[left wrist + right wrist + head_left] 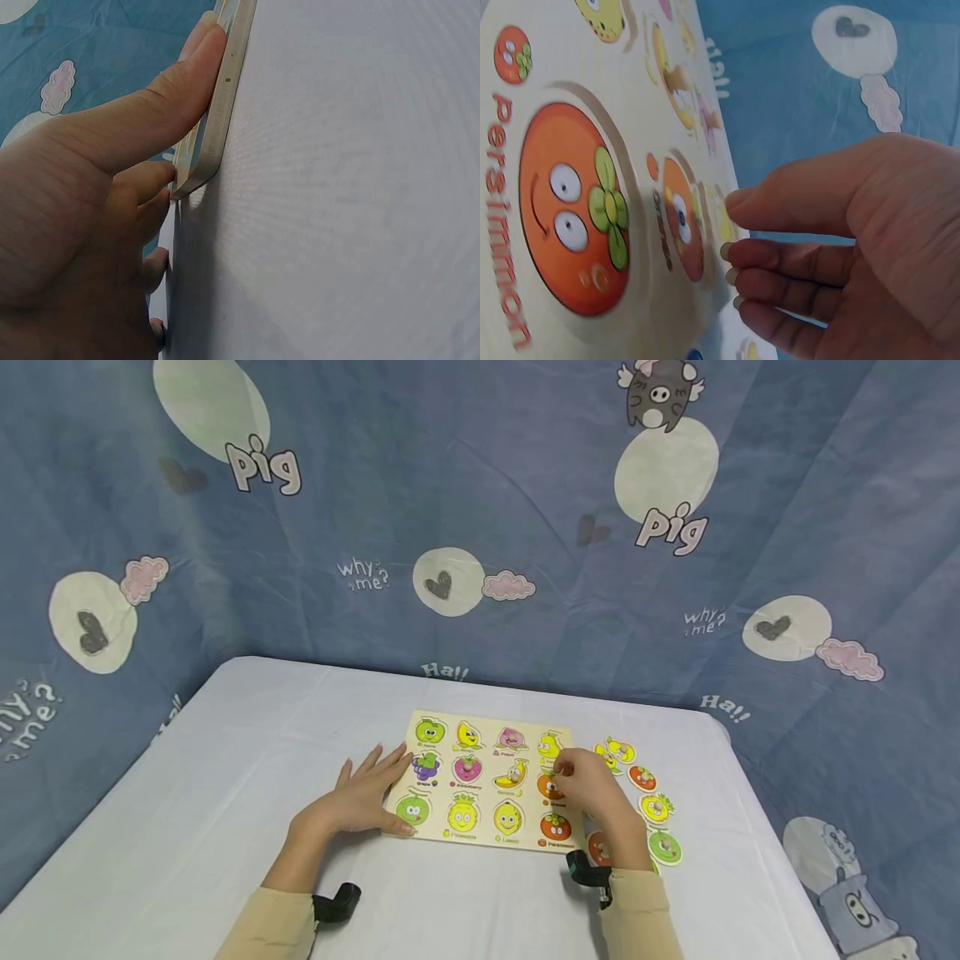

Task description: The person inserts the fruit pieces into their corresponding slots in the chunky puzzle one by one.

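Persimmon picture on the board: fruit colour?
The persimmon picture is orange-red; it shows best in the right wrist view.

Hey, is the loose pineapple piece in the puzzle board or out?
Out: the pineapple piece lies on the white tablecloth, right of the puzzle board.

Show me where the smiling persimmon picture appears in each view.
Head: the persimmon picture is low, right of centre, at the board's near right corner.
Left wrist: not in it.
Right wrist: large, at the left.
Shared landmark: the board, seen mostly edge-on in the left wrist view.
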{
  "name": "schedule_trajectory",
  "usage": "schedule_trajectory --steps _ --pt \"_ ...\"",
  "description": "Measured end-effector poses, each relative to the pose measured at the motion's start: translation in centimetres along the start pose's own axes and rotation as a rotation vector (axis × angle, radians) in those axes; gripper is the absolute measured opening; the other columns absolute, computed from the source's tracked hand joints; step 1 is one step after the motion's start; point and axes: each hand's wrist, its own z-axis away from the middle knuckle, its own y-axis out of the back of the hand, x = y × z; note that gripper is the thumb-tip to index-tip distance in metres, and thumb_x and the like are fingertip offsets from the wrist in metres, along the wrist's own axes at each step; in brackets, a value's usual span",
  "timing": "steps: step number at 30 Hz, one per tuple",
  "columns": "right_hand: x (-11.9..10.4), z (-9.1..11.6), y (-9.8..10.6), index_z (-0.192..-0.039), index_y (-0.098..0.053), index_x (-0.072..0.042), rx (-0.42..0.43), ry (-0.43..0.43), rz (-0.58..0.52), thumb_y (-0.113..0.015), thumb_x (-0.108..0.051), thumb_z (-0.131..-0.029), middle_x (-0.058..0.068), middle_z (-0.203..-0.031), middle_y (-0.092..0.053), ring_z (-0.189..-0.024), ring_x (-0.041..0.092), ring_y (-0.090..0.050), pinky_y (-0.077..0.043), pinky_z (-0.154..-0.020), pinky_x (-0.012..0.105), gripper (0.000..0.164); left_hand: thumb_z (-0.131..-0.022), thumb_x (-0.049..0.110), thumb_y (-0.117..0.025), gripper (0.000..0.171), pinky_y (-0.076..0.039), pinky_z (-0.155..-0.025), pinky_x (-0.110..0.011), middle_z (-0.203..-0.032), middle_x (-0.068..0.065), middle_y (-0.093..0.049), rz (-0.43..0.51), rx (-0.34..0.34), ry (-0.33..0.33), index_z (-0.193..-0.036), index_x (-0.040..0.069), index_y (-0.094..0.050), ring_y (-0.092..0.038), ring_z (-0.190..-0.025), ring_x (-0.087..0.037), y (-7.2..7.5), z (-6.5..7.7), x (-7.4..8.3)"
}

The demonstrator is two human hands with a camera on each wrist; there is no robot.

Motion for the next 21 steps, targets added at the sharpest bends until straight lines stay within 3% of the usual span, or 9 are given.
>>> schedule_trajectory --steps 11,21 --pt "2.0 0.5 1.7 -0.083 -0.065 -0.008 -0.002 -0.032 0.005 -0.068 -0.011 -0.087 0.006 -0.077 -0.060 -0.067 0.019 -0.052 -0.041 -0.054 0.028 0.006 -0.051 0.066 -0.085 0.132 0.009 -0.115 -0.074 -0.168 -0.009 -0.016 0.035 0.008 -0.017 -0.157 0.011 -0.029 -0.001 -0.155 -0.044 -0.4 -0.1 -0.3" --pt "2.9 0.9 2.4 -0.078 -0.065 -0.009 -0.033 -0.122 0.048 -0.072 -0.013 -0.083 0.006 -0.075 -0.060 -0.066 0.020 -0.053 -0.042 -0.054 0.028 0.009 -0.053 0.063 -0.086 0.129 0.005 -0.114 -0.076 -0.168 -0.010 -0.017 -0.009 -0.005 -0.001 -0.157 0.011 -0.029 -0.003 -0.154 -0.045 0.0 0.0 0.0"
